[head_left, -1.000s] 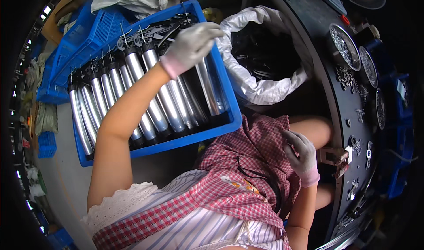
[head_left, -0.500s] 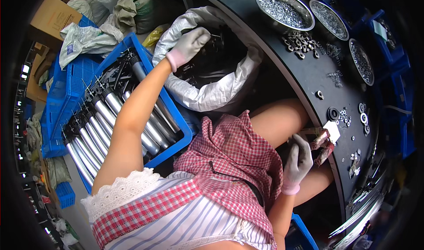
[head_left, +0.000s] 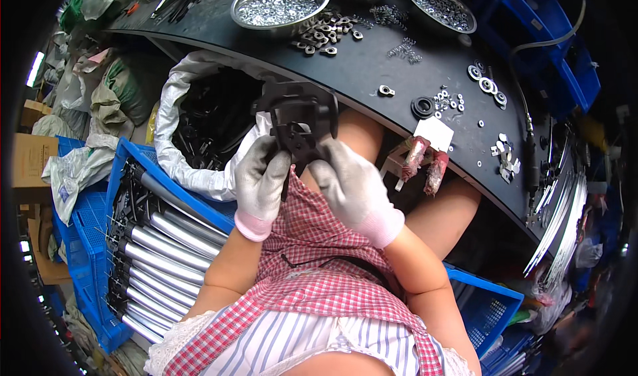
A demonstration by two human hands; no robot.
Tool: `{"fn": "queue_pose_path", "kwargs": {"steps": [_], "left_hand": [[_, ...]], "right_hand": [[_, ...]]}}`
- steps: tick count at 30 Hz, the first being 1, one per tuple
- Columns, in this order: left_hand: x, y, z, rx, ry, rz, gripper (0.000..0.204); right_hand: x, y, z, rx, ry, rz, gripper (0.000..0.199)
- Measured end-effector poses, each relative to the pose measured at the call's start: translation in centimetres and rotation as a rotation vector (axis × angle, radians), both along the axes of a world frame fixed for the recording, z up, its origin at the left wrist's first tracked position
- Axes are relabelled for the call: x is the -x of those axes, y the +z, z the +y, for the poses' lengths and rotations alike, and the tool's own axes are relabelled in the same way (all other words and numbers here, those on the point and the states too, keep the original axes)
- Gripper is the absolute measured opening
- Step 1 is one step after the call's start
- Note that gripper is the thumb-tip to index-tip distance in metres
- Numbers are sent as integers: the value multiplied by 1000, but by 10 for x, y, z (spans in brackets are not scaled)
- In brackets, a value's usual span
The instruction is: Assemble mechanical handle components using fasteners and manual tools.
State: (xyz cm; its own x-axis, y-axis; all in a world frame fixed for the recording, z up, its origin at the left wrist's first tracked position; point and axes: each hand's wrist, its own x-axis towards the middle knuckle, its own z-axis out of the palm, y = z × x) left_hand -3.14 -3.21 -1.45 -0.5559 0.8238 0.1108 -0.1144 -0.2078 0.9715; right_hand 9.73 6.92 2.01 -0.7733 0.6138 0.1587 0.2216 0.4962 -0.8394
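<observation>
A black plastic bracket-like part (head_left: 302,113) with a curved, open frame is held up over my lap between both hands. My left hand (head_left: 260,180), in a white work glove with a pink cuff, grips its lower left side, thumb toward me. On the lower right side, my gloved right hand (head_left: 349,186) has its fingers closed against the same part. Behind and left of it stands a white woven sack (head_left: 173,153), folded open, with many dark parts (head_left: 212,113) inside. The part's underside is partly hidden by my fingers.
The dark workbench (head_left: 359,70) carries metal bowls of small hardware (head_left: 279,7), loose metal pieces (head_left: 329,30), springs and washers. A clamp-like fixture with red-wrapped handles (head_left: 415,158) sits at its edge. A blue crate (head_left: 176,153) of silvery tubes (head_left: 166,253) stands left, another blue crate (head_left: 485,309) right.
My left hand has come out of the sack to above my lap, and my right hand has risen to meet it. Both now hold the black part. The view has shifted.
</observation>
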Motion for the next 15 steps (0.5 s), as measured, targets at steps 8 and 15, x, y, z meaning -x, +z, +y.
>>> {"fn": "queue_pose_path", "kwargs": {"steps": [8, 15], "left_hand": [[7, -9, 18, -285, -313, -955, 46], [26, -24, 16, -367, -400, -1166, 33]], "right_hand": [[-20, 31, 90, 314, 337, -447, 37], [-4, -12, 238, -772, -145, -353, 20]]}}
